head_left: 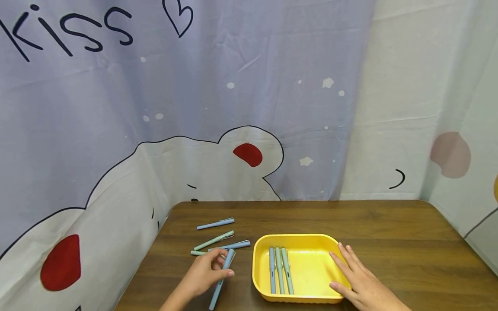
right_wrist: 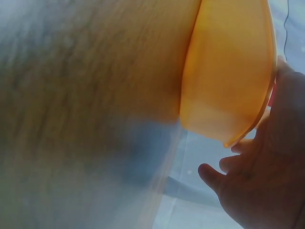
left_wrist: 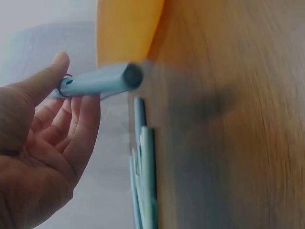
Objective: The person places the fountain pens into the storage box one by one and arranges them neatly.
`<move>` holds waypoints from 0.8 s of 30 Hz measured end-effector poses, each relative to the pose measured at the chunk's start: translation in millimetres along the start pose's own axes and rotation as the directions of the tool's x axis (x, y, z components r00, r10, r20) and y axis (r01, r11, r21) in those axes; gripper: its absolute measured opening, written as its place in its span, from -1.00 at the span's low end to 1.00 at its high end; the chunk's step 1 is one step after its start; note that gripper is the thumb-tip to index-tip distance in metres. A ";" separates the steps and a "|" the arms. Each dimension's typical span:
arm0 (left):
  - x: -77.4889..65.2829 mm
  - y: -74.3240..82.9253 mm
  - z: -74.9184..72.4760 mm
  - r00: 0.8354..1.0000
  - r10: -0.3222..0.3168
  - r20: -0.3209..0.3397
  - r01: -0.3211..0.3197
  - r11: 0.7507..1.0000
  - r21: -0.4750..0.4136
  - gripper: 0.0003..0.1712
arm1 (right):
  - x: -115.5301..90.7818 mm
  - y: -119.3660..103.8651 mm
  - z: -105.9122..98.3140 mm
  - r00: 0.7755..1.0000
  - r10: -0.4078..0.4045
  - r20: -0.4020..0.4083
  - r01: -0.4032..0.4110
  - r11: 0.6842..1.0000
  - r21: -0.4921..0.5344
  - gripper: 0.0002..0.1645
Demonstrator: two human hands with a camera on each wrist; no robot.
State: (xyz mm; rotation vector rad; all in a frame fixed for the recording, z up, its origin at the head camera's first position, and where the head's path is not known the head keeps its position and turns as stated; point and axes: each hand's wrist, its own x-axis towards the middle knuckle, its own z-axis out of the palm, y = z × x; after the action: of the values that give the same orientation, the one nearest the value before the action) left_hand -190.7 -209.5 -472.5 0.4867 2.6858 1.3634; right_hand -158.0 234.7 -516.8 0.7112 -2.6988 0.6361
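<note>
My left hand (head_left: 206,272) pinches a blue pen (head_left: 222,280) between thumb and fingers, left of the yellow tray (head_left: 303,299). In the left wrist view the same pen (left_wrist: 97,82) is held above the table. Inside the tray, a blue pen (head_left: 272,272) and two green pens (head_left: 279,272) lie side by side toward the left. My right hand (head_left: 359,280) rests on the tray's right rim with its fingers spread. The right wrist view shows the tray's outer wall (right_wrist: 226,71) and the right hand (right_wrist: 267,162) at its rim.
Behind the left hand lie a green pen (head_left: 214,240), another blue pen (head_left: 237,245) and a partly hidden green pen (head_left: 197,252). Farther back is one more blue pen (head_left: 215,223). A printed curtain (head_left: 249,86) hangs behind the brown wooden table (head_left: 389,229).
</note>
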 end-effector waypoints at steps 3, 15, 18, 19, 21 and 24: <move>-1.4 8.4 3.0 0.999 -0.028 0.035 0.032 0.995 -0.098 -0.47 | -1.2 3.1 0.8 1.000 -0.014 -0.011 0.014 1.000 -0.009 -0.19; 1.9 34.7 18.4 0.993 -0.036 0.113 0.066 0.958 -0.280 -0.45 | -2.0 4.5 1.3 1.000 -0.001 0.006 0.001 1.000 -0.008 -0.21; 4.5 39.9 23.5 0.989 -0.054 0.135 0.098 0.934 -0.343 -0.41 | -2.2 4.1 0.6 1.000 0.019 0.017 -0.019 1.000 0.006 -0.21; 5.2 41.9 25.5 0.988 -0.058 0.143 0.107 0.925 -0.365 -0.39 | -2.0 3.9 0.3 0.999 0.026 0.023 -0.026 1.000 0.011 -0.21; 6.4 45.8 29.0 0.985 -0.061 0.164 0.124 0.905 -0.408 -0.37 | -1.6 3.3 -0.3 0.999 0.037 0.032 -0.038 0.999 0.019 -0.21; 8.7 50.7 33.9 0.979 -0.055 0.198 0.142 0.878 -0.456 -0.33 | -0.9 2.4 -1.0 0.998 0.046 0.042 -0.048 0.998 0.028 -0.20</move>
State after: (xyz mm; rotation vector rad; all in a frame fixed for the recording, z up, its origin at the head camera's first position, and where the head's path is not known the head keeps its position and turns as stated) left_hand -179.2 -152.7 -451.7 0.3900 2.1002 1.7659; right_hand -158.3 237.4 -517.1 0.6768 -2.7565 0.6798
